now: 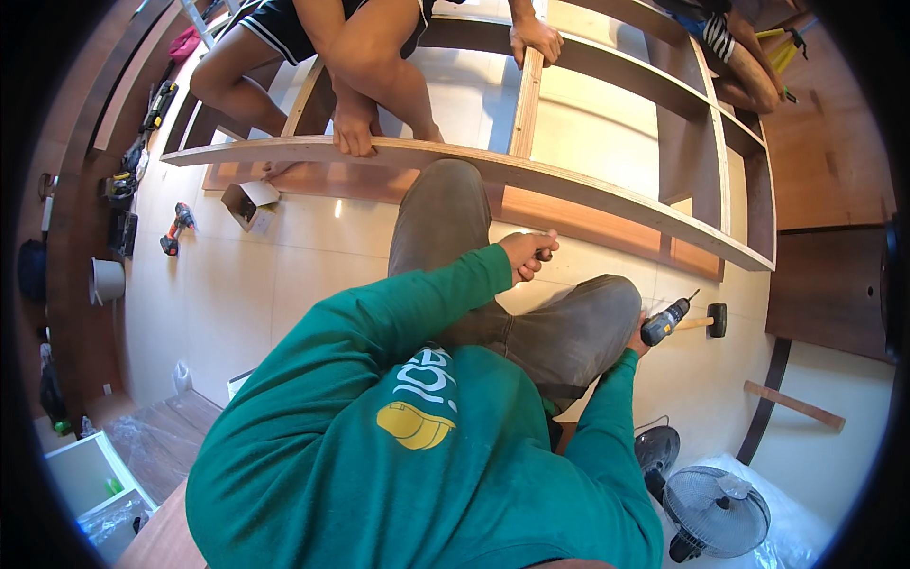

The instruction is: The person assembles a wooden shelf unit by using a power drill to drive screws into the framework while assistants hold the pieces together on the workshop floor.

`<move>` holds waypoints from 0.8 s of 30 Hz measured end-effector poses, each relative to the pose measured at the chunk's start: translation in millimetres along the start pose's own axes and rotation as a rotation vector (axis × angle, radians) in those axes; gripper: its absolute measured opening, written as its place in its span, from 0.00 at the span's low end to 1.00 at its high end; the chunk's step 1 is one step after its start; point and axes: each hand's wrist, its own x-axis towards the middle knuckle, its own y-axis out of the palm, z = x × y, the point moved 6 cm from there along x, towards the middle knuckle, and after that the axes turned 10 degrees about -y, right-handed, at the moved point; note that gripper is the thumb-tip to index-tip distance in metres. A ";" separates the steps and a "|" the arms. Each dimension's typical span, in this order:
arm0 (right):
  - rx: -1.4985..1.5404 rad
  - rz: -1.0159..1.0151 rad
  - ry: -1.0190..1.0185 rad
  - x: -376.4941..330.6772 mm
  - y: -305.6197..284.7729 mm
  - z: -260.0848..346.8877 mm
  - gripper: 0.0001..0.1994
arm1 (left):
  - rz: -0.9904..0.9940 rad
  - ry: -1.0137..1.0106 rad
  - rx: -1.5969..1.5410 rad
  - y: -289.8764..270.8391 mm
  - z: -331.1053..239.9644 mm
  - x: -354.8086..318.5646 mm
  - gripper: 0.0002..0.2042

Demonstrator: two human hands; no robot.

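Observation:
My left hand (527, 254) is closed around a small dark object, too small to identify, just below the long front edge of a big plywood shelf frame (588, 190) lying on the tiled floor. Beside my right knee, my right hand (638, 341) grips a dark cordless drill (666, 321) with its bit pointing up and to the right. I crouch in grey trousers and a green sweater. A second person sits inside the frame, one hand (355, 133) on its front edge and the other (536, 38) on an upright divider.
A black mallet (716, 320) lies right of the drill. A fan (716, 512) stands at lower right, with a wood strip (794, 405) above it. On the left floor lie a small cardboard box (248, 204), another drill (175, 228) and a white bucket (107, 280). A third person (739, 47) crouches at top right.

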 end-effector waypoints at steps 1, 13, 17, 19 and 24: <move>0.033 -0.031 0.043 8.5 -9.9 -5.4 0.24 | -0.009 0.005 -0.010 -1.0 -1.6 1.0 0.14; 0.481 -0.270 -0.004 16.0 -84.6 176.7 0.11 | 0.055 0.159 -0.036 -2.8 -13.9 -0.7 0.15; 0.611 -0.313 -0.354 15.8 -92.7 279.5 0.13 | 0.083 0.198 0.025 0.2 -19.0 3.9 0.17; 0.730 -0.183 -0.391 6.1 -82.3 325.0 0.13 | 0.044 0.190 0.049 -4.3 -19.9 7.6 0.18; 0.282 0.183 -0.572 -13.5 -52.2 369.5 0.07 | -0.041 0.227 -0.041 -13.6 -29.0 2.5 0.19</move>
